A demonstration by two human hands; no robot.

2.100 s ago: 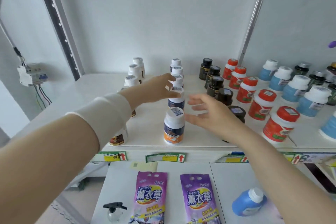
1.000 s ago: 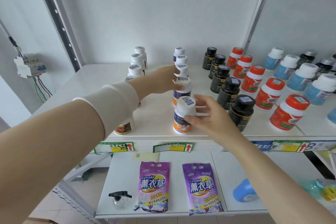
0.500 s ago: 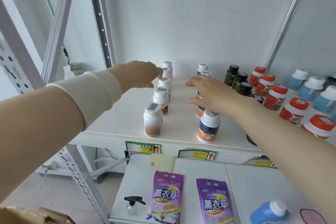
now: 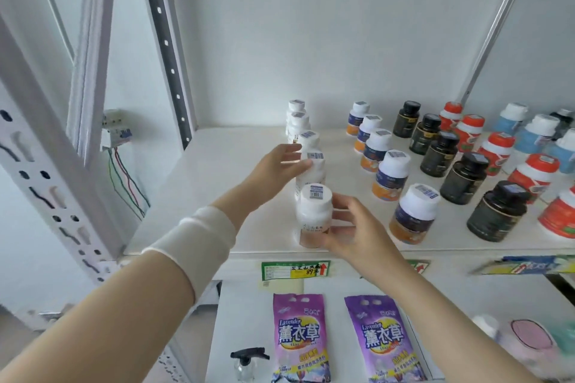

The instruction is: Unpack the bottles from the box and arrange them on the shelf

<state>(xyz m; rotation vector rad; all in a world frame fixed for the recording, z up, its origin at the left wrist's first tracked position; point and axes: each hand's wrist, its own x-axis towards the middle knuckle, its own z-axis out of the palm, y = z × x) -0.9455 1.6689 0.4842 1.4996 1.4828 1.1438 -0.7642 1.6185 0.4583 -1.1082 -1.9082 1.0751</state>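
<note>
**Front bottle is all the right hand's**

The front white bottle (image 4: 313, 214) stands upright at the shelf (image 4: 217, 171) edge, first in a row of 5 running straight back. The right hand (image 4: 348, 227) has its grip wrapped on that bottle's right side. The left hand (image 4: 277, 169), fingers loosely apart, touches the 2nd bottle (image 4: 312, 169) behind, so any nudge probably runs along that front-to-back line.

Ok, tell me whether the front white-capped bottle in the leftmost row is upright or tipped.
Upright. The front white-capped bottle stands on its base at the shelf edge, cap up, with the right hand wrapped around its side.
</note>
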